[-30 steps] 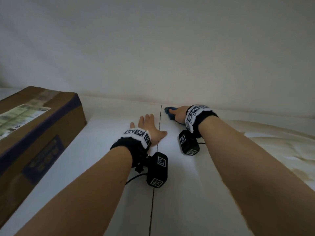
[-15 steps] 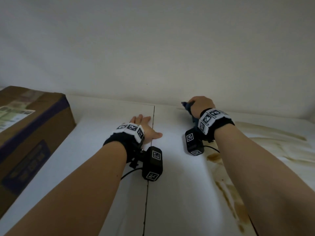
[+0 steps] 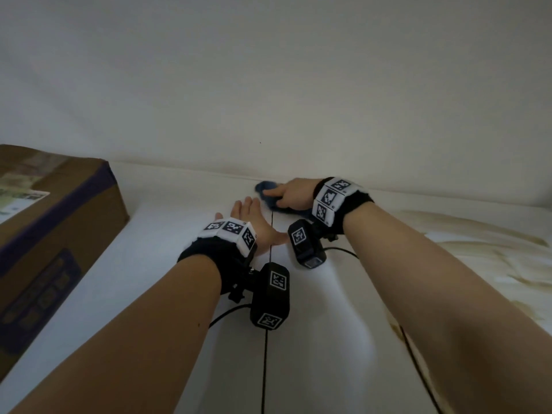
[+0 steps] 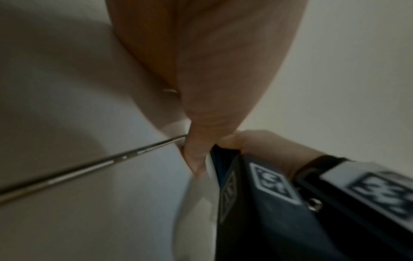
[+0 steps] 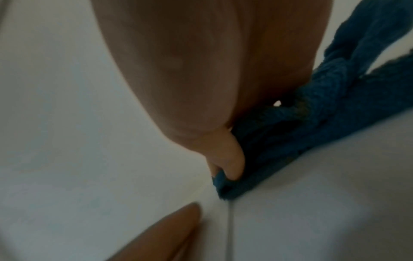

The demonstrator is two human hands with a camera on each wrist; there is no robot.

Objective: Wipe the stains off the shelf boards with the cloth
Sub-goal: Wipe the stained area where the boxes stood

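Observation:
Two white shelf boards point(image 3: 328, 339) meet at a dark seam point(image 3: 270, 264). Brown stains point(image 3: 478, 237) streak the right board, with a further patch point(image 3: 394, 327) beside my right forearm. My right hand point(image 3: 285, 194) grips a bunched blue cloth point(image 3: 265, 188) and presses it onto the board at the back edge, just right of the seam. The right wrist view shows the cloth point(image 5: 324, 114) crumpled under the palm with a fingertip point(image 5: 232, 159) dug into it. My left hand point(image 3: 254, 218) lies flat on the left board, thumb across the seam, holding nothing.
A brown cardboard box point(image 3: 53, 222) stands on the left end of the shelf. A pale wall point(image 3: 268, 85) rises right behind the boards. Camera cables point(image 3: 418, 369) trail over the right board near my forearm.
My right hand has swept the cloth leftward along the back edge to the seam, after swinging right half a second ago. The left hand stays flat in place.

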